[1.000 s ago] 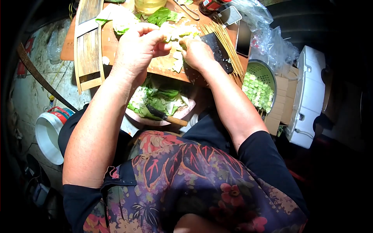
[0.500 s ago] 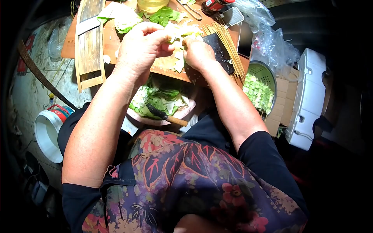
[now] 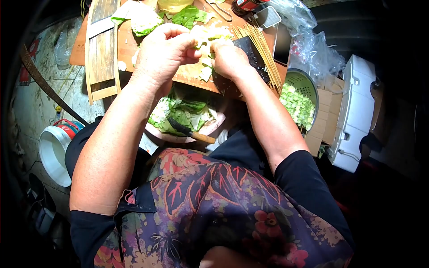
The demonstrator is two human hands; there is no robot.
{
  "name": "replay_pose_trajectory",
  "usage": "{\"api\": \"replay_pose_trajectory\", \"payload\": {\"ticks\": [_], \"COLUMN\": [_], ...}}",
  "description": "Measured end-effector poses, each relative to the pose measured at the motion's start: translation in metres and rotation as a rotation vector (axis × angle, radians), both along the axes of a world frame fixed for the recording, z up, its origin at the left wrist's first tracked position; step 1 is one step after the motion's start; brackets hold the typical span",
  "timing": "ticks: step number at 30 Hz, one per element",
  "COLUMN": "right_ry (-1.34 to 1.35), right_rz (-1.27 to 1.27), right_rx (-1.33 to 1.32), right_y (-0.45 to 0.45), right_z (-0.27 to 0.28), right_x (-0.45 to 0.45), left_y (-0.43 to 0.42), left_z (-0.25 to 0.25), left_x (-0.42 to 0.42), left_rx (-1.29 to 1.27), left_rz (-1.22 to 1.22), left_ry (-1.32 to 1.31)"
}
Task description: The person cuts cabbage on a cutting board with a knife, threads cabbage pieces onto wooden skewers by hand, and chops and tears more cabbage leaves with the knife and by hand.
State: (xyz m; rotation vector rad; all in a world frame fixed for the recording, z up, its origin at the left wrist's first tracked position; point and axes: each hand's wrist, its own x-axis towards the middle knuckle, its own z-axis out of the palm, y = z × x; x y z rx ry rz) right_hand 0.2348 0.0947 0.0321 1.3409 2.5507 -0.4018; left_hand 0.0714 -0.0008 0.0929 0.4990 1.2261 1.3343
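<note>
My left hand [image 3: 167, 56] is closed in a pinch over the wooden board [image 3: 181, 78], with a pale green piece of cabbage leaf [image 3: 197, 36] at its fingertips. Facing it, my right hand [image 3: 229, 57] has its fingers curled together beside more leaf pieces; what they grip is hidden. Loose leaf scraps [image 3: 206, 72] lie below and between the hands. Right of my right hand are a dark flat block [image 3: 252, 56] and a bundle of thin bamboo skewers [image 3: 263, 51]. A cut cabbage chunk [image 3: 147, 24] rests behind my left hand.
A wooden slicer [image 3: 102, 58] spans the board's left side. Below the board, a pink basin [image 3: 156, 134] of leaves carries a knife [image 3: 199, 135]. A green colander [image 3: 317, 98] with cut greens stands right, near a white foam box [image 3: 353, 116]. A white bucket [image 3: 50, 154] sits left.
Both hands keep nearly the same place and pinched pose. Only slight shifts of the fingers and the view show.
</note>
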Motion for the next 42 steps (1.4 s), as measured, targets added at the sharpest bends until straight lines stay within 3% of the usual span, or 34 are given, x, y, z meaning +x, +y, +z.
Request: {"api": "replay_pose_trajectory", "payload": {"ticks": [11,23,42], "right_ry": [-0.056,0.065,0.238], "right_rz": [0.004,-0.176,-0.337], "right_rx": [-0.119,-0.034,-0.161], "right_y": [-0.001,-0.011,-0.004], "right_z": [0.001,-0.013,-0.021], "right_x": [0.007,0.018,0.028], "left_y": [0.001,0.005,0.005], "left_z": [-0.001,-0.004,-0.003], "left_x": [0.004,0.006,0.008], "left_rx": [0.006,0.018,0.004], "left_rz": [-0.007,-0.027,-0.041], "left_ry": [-0.003,-0.002,0.016]}}
